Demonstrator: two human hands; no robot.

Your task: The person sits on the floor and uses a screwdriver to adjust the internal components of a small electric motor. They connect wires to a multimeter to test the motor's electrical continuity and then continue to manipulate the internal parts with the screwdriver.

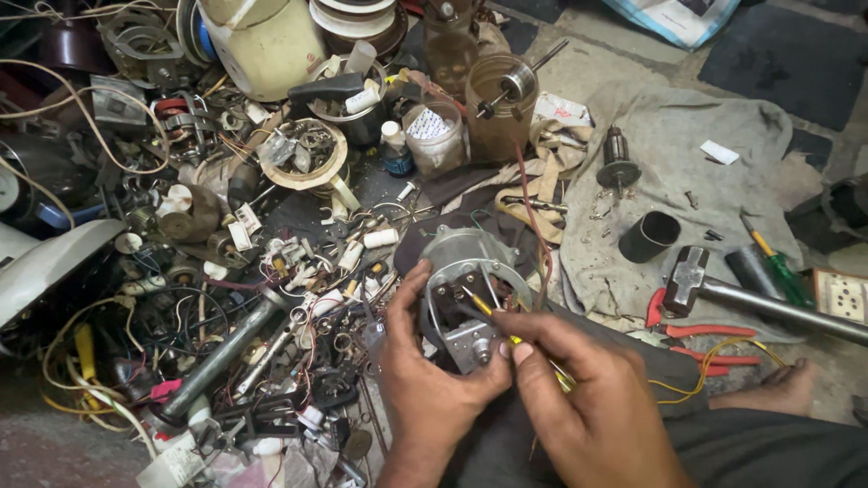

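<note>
The left hand [425, 380] wraps around the lower left side of a small electric motor housing [470, 280], a round grey metal shell with open windows, thumb up along its rim and fingers curled beneath its metal base. The right hand [588, 398] pinches a thin yellow-handled screwdriver [493, 316] between thumb and forefinger, the other fingers folded in close; its tip pokes into the opening of the housing. The motor sits over the person's lap on dark cloth, just in front of both hands, with red and dark wires trailing from it

To the right lies a grey rag [669, 163] spread on the floor, bearing a motor armature [618, 163], a short black tube [649, 237] and a few loose screws. A hammer [723, 289] with a steel shaft rests at the rag's lower edge, near red-handled pliers [696, 330] and a green-handled screwdriver [776, 267]. A bare foot [782, 389] shows at the lower right

To the left spreads a dense heap of parts [253, 298]: wires, coils, switches, a long dark metal rod [221, 357]. Behind the motor stand a clear plastic jar [434, 136], a brown jar [500, 104] holding a spindle, and a cream-coloured appliance body [267, 45]
</note>
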